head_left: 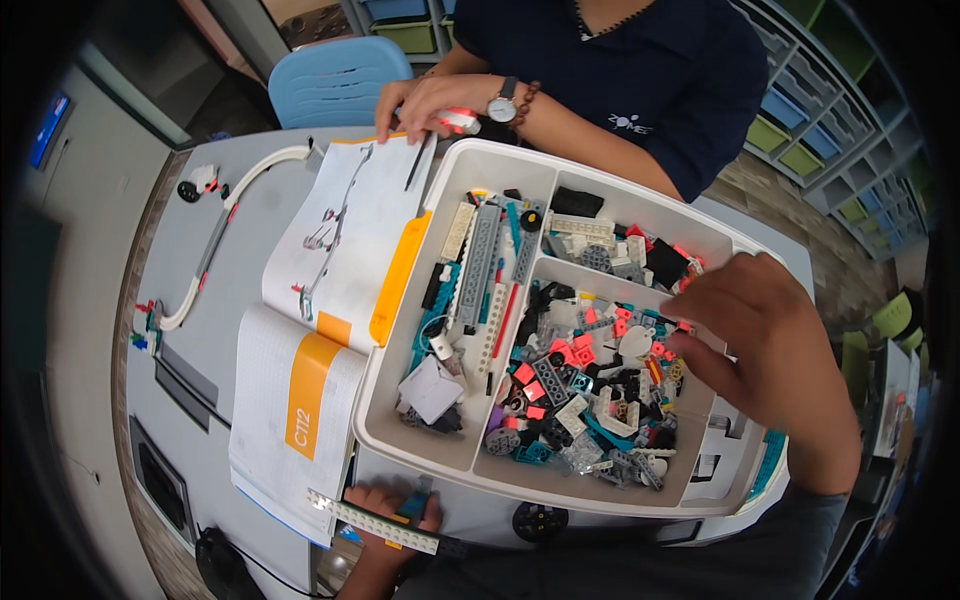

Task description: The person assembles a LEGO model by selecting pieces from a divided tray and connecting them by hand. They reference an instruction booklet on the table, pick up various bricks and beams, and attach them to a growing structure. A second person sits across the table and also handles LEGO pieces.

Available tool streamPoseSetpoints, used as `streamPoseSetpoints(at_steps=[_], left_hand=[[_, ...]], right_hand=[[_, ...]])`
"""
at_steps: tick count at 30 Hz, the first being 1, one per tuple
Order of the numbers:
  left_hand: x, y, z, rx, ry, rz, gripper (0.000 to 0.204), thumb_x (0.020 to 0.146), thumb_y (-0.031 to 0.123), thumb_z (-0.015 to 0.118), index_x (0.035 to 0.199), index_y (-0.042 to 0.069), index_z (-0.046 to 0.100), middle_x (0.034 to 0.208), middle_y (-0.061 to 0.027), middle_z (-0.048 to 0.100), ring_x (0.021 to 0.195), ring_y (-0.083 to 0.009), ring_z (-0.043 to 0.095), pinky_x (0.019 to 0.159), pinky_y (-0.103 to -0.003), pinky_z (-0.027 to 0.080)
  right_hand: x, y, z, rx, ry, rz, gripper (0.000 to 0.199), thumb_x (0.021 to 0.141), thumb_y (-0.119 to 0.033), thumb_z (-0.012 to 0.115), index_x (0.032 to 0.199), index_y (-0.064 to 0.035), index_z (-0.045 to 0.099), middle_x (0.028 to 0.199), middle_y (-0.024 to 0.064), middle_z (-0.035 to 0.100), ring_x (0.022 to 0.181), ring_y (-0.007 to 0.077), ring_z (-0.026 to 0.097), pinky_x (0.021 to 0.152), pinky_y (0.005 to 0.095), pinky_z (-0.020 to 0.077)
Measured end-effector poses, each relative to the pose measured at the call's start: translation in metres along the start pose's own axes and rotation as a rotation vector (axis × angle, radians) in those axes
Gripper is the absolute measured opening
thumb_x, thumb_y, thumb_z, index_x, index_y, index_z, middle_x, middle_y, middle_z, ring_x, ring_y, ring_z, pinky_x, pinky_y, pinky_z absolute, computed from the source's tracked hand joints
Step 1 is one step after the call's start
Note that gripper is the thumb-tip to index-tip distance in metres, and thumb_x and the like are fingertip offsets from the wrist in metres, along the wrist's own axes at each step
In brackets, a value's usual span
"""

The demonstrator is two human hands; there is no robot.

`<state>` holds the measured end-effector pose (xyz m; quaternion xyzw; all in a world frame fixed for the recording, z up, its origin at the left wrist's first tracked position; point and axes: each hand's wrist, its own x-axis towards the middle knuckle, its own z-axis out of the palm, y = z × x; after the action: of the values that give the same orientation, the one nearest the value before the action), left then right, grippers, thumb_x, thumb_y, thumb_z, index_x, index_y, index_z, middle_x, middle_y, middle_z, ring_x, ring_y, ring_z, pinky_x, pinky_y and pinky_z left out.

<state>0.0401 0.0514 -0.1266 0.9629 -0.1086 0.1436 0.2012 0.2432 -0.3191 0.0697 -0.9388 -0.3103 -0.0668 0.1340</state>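
the right hand [775,345] reaches into the white sorting tray [640,205] at about three o'clock, fingers [700,355] curled loosely over the heap of small bricks [585,395], grey, black, coral and teal. whether they pinch one i cannot tell. the left hand [385,505], at six o'clock on the desk [200,300], grips a long white studded beam [375,520]. an open instruction booklet [330,290] lies just beside the tray at nine o'clock.

An open instruction booklet [335,300] lies on the grey table [200,290]. Left of the booklet runs a curved white track piece [215,235]. Beyond the booklet's far edge stands a light blue chair [335,85], with storage shelves [840,130] far to its right.
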Motion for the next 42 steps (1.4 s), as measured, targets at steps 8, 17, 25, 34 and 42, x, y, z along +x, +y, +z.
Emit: streamPoseSetpoints(at_steps=[8, 17, 25, 34, 42], left_hand=[[0.002, 0.001, 0.006, -0.035, 0.111, 0.036, 0.044, 0.069, 0.026, 0.092, 0.086, 0.008, 0.056, 0.080, -0.0112, 0.052, 0.075, -0.0334, 0.049, 0.068, -0.046, 0.039], [0.005, 0.000, 0.004, -0.061, 0.101, 0.058, 0.045, 0.068, 0.023, 0.092, 0.086, 0.011, 0.053, 0.078, -0.0069, 0.052, 0.072, -0.0301, 0.049, 0.069, -0.045, 0.037], [-0.003, -0.007, 0.006, -0.050, 0.080, 0.095, 0.041, 0.065, 0.023, 0.092, 0.088, 0.011, 0.060, 0.079, -0.0058, 0.050, 0.074, -0.0287, 0.050, 0.070, -0.045, 0.037], [-0.010, -0.007, 0.008, -0.029, 0.076, 0.094, 0.036, 0.067, 0.021, 0.090, 0.092, 0.024, 0.064, 0.086, -0.0046, 0.054, 0.077, -0.0272, 0.052, 0.067, -0.044, 0.037], [-0.003, -0.008, 0.006, -0.026, 0.110, 0.103, 0.039, 0.068, 0.027, 0.092, 0.091, 0.015, 0.063, 0.084, -0.0025, 0.055, 0.073, -0.0237, 0.052, 0.069, -0.041, 0.038]], right_hand=[[0.007, -0.046, -0.004, 0.078, -0.134, -0.047, 0.034, 0.070, -0.015, 0.089, 0.101, -0.0077, 0.078, 0.097, 0.0079, 0.073, 0.089, 0.0312, 0.065, 0.083, 0.0425, 0.0515], [0.084, -0.095, 0.086, 0.084, -0.355, -0.509, 0.031, 0.081, -0.012, 0.078, 0.110, -0.0083, 0.071, 0.104, 0.0019, 0.067, 0.102, 0.0223, 0.061, 0.090, 0.0367, 0.0485], [0.096, -0.097, 0.109, 0.044, -0.318, -0.516, 0.026, 0.079, -0.008, 0.076, 0.104, -0.0071, 0.071, 0.098, 0.0022, 0.070, 0.096, 0.0217, 0.061, 0.086, 0.0361, 0.0487], [0.055, -0.081, 0.035, 0.075, -0.012, -0.261, 0.023, 0.078, -0.010, 0.076, 0.101, -0.0051, 0.076, 0.091, 0.0077, 0.077, 0.082, 0.0281, 0.065, 0.075, 0.0406, 0.0513], [0.048, -0.087, 0.061, 0.086, -0.019, -0.427, 0.029, 0.071, -0.011, 0.077, 0.100, -0.0078, 0.076, 0.101, 0.0075, 0.076, 0.088, 0.0269, 0.065, 0.074, 0.0396, 0.0515]])
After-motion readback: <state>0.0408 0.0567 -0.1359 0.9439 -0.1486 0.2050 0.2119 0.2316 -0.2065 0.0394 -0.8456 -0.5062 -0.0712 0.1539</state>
